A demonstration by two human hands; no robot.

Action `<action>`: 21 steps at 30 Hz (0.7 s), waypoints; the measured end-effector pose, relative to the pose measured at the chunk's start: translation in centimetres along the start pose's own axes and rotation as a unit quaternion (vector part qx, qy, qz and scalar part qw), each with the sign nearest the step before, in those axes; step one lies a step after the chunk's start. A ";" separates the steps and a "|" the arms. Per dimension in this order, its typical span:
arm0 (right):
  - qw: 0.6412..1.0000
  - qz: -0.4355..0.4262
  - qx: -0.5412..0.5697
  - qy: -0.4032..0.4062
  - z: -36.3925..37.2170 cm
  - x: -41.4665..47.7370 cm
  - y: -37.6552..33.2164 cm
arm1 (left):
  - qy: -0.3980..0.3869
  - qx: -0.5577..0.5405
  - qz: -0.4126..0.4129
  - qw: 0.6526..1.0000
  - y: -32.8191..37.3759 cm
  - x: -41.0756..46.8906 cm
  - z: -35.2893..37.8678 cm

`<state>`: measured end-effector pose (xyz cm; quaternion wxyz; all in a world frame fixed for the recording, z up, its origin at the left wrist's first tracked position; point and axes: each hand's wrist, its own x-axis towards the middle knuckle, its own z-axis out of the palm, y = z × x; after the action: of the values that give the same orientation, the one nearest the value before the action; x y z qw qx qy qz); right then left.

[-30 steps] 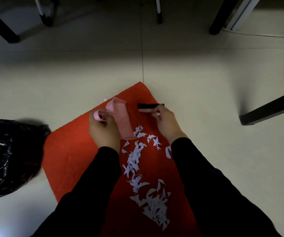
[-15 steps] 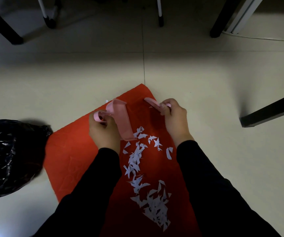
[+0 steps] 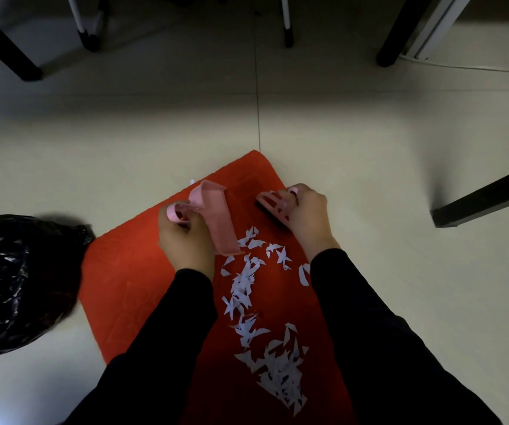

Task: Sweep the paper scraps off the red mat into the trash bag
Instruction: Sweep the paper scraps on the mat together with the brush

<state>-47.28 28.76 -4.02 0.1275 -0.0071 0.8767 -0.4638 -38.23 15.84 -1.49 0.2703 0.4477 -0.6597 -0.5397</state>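
Looking down from my head: my left hand has its fingers curled round the handle of the pink dustpan, which is tilted with its near edge down by the scraps. At three o'clock from it, my right hand has its fingers clamped on the small pink brush. The paper scraps trail across the red mat toward six o'clock. The trash bag sits at nine o'clock, just beside the mat. I judge sweeping is only starting. Next I need light brush strokes drawing the scraps into the pan.

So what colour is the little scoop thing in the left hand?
Pink. The small plastic dustpan shows clearest in the head view.
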 end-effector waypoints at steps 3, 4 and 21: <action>0.998 0.002 0.001 0.063 -0.9 0.2 0.4 | 0.004 -0.006 0.000 1.000 0.2 -0.1 0.0; 0.996 0.008 0.008 0.088 -1.1 0.4 0.5 | 0.004 -0.007 0.000 1.000 0.3 -0.1 0.0; 0.998 0.035 -0.029 0.048 0.5 2.3 -0.5 | 0.007 -0.003 -0.003 1.000 -0.3 0.6 -0.1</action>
<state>-49.41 27.79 -4.33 0.1017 0.0424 0.8946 -0.4332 -38.29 15.29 -1.78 0.2745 0.4525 -0.6550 -0.5393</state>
